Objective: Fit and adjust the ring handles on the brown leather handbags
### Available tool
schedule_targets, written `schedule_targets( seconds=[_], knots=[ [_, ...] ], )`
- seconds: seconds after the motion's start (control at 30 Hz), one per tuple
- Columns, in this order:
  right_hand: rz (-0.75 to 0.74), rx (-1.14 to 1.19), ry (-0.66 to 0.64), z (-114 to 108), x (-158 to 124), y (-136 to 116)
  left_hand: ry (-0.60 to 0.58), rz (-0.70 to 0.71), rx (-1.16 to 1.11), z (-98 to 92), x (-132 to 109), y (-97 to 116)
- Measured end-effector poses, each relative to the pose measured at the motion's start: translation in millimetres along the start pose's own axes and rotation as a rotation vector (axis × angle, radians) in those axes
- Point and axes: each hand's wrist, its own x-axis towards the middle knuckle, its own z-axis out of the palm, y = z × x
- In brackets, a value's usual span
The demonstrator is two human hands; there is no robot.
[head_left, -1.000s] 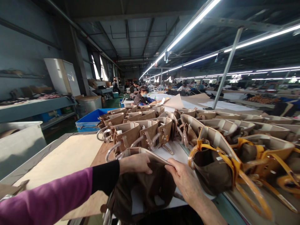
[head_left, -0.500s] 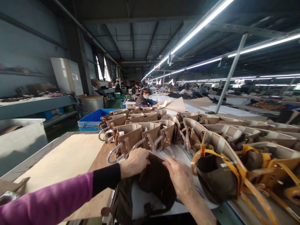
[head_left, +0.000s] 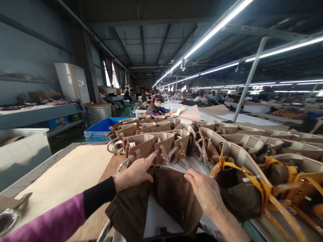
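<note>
Dark brown handbag (head_left: 171,190) is right in front of the wearer, between both hands and touching both. Its rim (head_left: 169,168) is the key line: long axis runs left to right, dipping slightly at the right end, so the hands sit at opposite ends of it. Neither is nearer, but the contact differs.

Right hand (head_left: 205,191): thumb and forefinger pinched on the rim at the handbag's right end. Left hand (head_left: 133,173): at its upper left, thumb and forefinger parted, forefinger pointing beyond the rim, thumb on the near side. Lower fingers hidden, can't tell what they press on.

Materials: handbag's near face is matte, dark woven-looking cloth, creased and sagging on the left, so probably limp there. White sheet (head_left: 156,215) shows low in its middle, flat and smooth; can't tell if inside or under. Clear-wrapped handle (head_left: 104,230) curves out at its lower left, glossy.

Around the handbag: beyond it, tan handbags (head_left: 141,144) in rows, stiff flat walls, pale bands inside. Just right of it, yellow-trimmed handbag (head_left: 239,191), dark soft cloth, smooth straps. Left of it, flat cream board (head_left: 73,164). Beyond-left, blue plastic crate (head_left: 97,131).
</note>
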Motion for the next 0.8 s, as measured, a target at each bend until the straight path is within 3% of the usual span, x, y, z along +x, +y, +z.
schedule_targets(
  seconds=[0.17,0.37,0.47,0.7,0.8],
  knots=[
    [0.031,0.0,-0.065,1,0,5,-0.008,0.08,-0.072,-1.0,8,-7],
    [-0.017,-0.004,-0.024,-1,-2,2,0.191,0.322,-0.292,-0.1,7,3],
    [-0.027,-0.005,0.001,-3,-4,1,0.183,0.396,-0.226,1.6,7,6],
    [-0.02,-0.038,0.019,-6,-6,-3,0.201,0.355,-0.209,6.1,12,12],
    [-0.008,-0.047,0.016,-7,-7,-3,0.221,0.197,-0.157,6.8,18,20]
  ],
)
